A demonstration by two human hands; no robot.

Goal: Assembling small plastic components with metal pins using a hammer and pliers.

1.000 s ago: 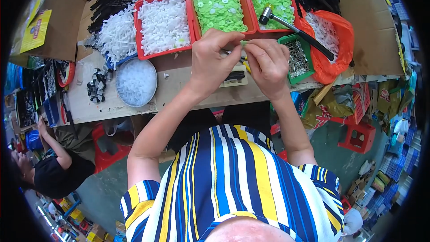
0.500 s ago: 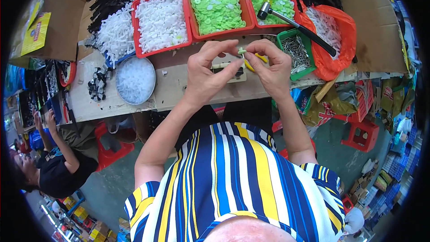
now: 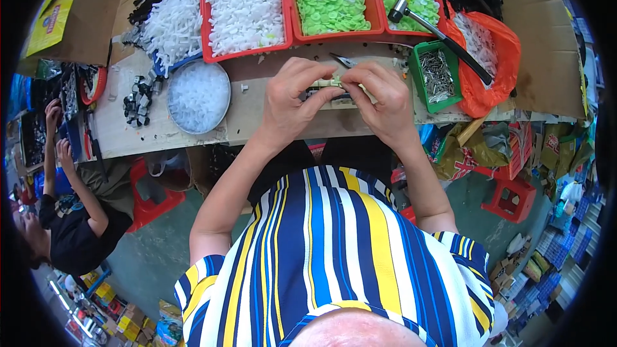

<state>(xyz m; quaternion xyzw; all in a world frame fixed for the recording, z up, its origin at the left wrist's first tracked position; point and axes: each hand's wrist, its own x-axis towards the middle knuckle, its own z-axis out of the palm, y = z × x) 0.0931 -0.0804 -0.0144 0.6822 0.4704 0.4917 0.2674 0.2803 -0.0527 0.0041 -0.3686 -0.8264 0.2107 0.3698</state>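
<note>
Pale-green piece (image 3: 336,81), small and partly hidden, sits between the two hands, just above the near part of the table (image 3: 247,125). Half a second ago it showed plainly, a thin stem pointing down toward the wearer; now the hands have closed in around it and less of it can be seen. Its long axis seems to run sideways, roughly along the table's front edge, one end toward each hand, though at this size it blends with the pale block beneath and I would not swear to it.

The right hand (image 3: 384,99) has its fingers pinched on the piece's right end. The left hand (image 3: 289,95) curls thumb and forefinger around from the other side, a gap showing between them; whether they press on the piece I cannot tell.

The pliers' (image 3: 344,60) dark nose now shows beyond the hands, the yellow handles seen before being covered. Red trays (image 3: 289,3), the hammer (image 3: 418,20) and the green box (image 3: 454,77) have all shifted together in the picture, up and to the right.
</note>
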